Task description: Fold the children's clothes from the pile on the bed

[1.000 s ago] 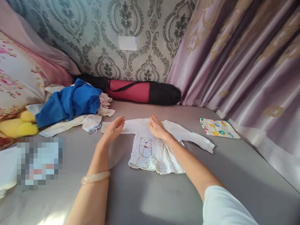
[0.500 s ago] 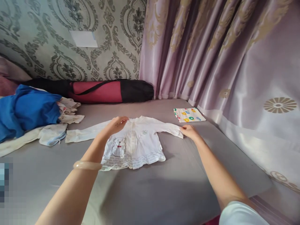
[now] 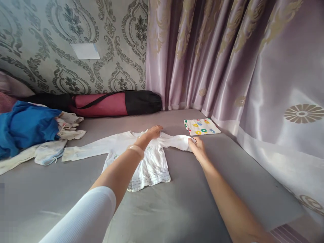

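A small white long-sleeved baby shirt lies spread on the grey bed sheet, its sleeves stretched out to both sides. My right hand pinches the cuff of the sleeve on the right, which is lifted slightly. Across the shirt reaches my left arm, with a pale bangle on it. My left hand rests at the shoulder near that same sleeve, fingers stretched out. The forearm hides the middle of the shirt and most of its bear print.
A folded cloth with colourful letters lies beyond my right hand. To the left are a blue garment and other piled clothes. A red and black long bag lies along the wall. Purple curtains hang at the right.
My left hand has moved right across the shirt to the other shoulder. My right hand keeps the cuff, now raised a little. The camera view has shifted slightly.
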A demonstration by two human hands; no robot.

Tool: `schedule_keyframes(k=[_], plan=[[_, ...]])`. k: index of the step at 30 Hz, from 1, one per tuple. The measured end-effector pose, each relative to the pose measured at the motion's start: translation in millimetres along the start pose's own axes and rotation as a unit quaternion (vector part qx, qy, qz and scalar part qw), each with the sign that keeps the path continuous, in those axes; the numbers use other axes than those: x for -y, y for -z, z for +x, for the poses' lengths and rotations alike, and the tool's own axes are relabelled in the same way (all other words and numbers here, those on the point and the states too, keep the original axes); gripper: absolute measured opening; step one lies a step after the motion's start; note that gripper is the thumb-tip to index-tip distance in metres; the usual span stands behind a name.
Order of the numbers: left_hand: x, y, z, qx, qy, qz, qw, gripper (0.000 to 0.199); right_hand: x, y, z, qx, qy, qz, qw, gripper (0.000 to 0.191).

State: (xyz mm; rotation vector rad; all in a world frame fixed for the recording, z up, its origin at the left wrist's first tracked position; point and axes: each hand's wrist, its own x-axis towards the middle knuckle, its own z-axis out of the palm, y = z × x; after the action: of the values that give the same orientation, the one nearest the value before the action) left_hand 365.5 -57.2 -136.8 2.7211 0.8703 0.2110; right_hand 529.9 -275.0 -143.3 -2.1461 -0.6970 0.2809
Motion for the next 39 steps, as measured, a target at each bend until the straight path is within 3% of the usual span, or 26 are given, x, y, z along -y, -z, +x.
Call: schedule_keyframes(k=[4,7,13,20,25,29,30,31,33,35,36,39], plan=[[-1,-7.1,3,0.019,0.025,0.018,0.999,0.028,-3,-15,2,-0.006,-0.026,0.191,0.981,0.05],[-2,-9.1,-4,0.004,0.043,0.02,0.999,0.025,-3,-16,3,0.007,-0.026,0.219,0.975,0.055],[-12,-13.6,-22,-0.068,0.109,0.013,0.992,0.032,0,2,6,-0.037,0.05,0.004,0.998,0.046],[-30,-15.3,-29,-0.081,0.16,0.031,0.983,0.032,3,10,5,-0.023,0.02,-0.264,0.964,0.048],[-27,-16.7,-25,-0.051,0.155,0.058,0.985,0.033,1,9,3,-0.002,0.03,-0.289,0.957,0.039],[-23,-13.6,-19,-0.039,0.147,0.054,0.987,0.033,12,19,-12,-0.081,0.091,-0.287,0.95,0.036],[-22,-11.9,-17,-0.036,0.145,0.052,0.987,0.033,16,21,-20,-0.078,0.106,-0.282,0.95,0.034],[-22,-10.1,-16,-0.034,0.141,0.051,0.988,0.033,21,23,-30,-0.046,0.119,-0.271,0.954,0.031],[-23,-7.2,-14,-0.035,0.124,0.053,0.99,0.033,29,21,-54,0.093,0.131,-0.225,0.961,0.034],[-25,-5.9,-13,-0.04,0.095,0.058,0.993,0.031,34,14,-80,0.257,0.132,-0.165,0.943,0.04],[-26,-6.0,-12,-0.042,0.083,0.059,0.994,0.029,36,11,-92,0.31,0.125,-0.143,0.931,0.041],[-28,-8.3,-12,-0.049,0.065,0.056,0.995,0.026,39,2,-118,0.362,0.09,-0.125,0.919,0.041]])
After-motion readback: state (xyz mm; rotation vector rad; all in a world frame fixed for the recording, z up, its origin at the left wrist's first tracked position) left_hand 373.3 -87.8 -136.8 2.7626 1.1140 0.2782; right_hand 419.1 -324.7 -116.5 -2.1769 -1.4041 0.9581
